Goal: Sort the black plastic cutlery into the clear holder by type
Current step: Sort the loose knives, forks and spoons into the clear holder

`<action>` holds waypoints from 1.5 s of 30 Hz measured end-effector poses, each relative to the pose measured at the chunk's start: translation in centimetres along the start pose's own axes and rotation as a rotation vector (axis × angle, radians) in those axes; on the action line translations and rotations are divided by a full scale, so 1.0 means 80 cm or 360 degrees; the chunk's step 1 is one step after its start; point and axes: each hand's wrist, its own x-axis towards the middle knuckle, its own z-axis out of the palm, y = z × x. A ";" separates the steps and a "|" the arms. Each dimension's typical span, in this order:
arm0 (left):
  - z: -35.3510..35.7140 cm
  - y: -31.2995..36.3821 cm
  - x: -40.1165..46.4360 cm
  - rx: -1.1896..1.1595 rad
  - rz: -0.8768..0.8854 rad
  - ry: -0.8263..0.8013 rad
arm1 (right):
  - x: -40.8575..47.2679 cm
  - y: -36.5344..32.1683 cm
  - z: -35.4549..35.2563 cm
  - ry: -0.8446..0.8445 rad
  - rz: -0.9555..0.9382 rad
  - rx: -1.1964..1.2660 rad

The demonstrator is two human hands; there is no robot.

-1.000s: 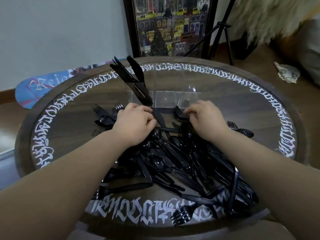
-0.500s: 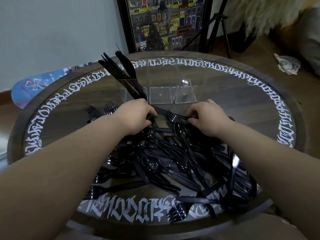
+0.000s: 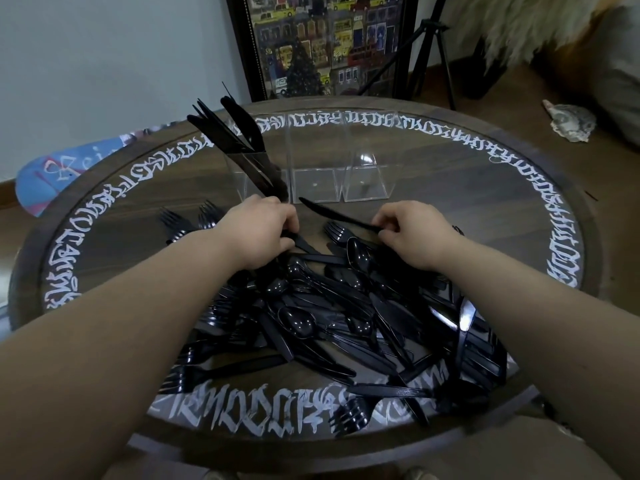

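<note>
Round and ringed with white lettering, the wooden table (image 3: 104, 209) is carrying a heap of black cutlery (image 3: 346, 317) nearest the person. Beyond it, the right hand (image 3: 412, 233) is now pinching a knife (image 3: 332, 213) by its handle, lifted clear since a second ago; the left hand (image 3: 263, 230) is gripping another piece. Farther, the clear holder (image 3: 367, 181) is holding knives (image 3: 235, 140) only in its left compartment.

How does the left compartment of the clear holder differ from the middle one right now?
The left compartment holds several black knives standing tilted, sticking out above its rim; the middle compartment holds nothing. The left compartment's contents hide its floor; the middle compartment's floor shows. Both are clear plastic, side by side on the table.
</note>
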 end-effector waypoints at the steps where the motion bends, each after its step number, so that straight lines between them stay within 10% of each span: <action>1: 0.000 0.000 0.000 0.0010 -0.0003 -0.0015 | -0.002 0.000 -0.001 0.0033 -0.0001 0.0012; 15: 0.009 -0.005 -0.016 0.0150 0.0225 0.0328 | -0.012 -0.014 -0.004 0.0235 -0.0043 0.0183; 30: -0.030 0.004 -0.054 -0.1277 -0.0444 0.0756 | -0.021 -0.054 -0.015 0.0035 -0.0100 0.1395; 39: -0.059 0.016 -0.081 -0.2655 -0.0623 0.0617 | -0.035 -0.078 -0.026 -0.0071 -0.0247 0.1231; 45: -0.091 0.014 -0.091 -0.2859 -0.0769 0.0643 | -0.032 -0.109 -0.040 -0.0083 -0.0367 0.1171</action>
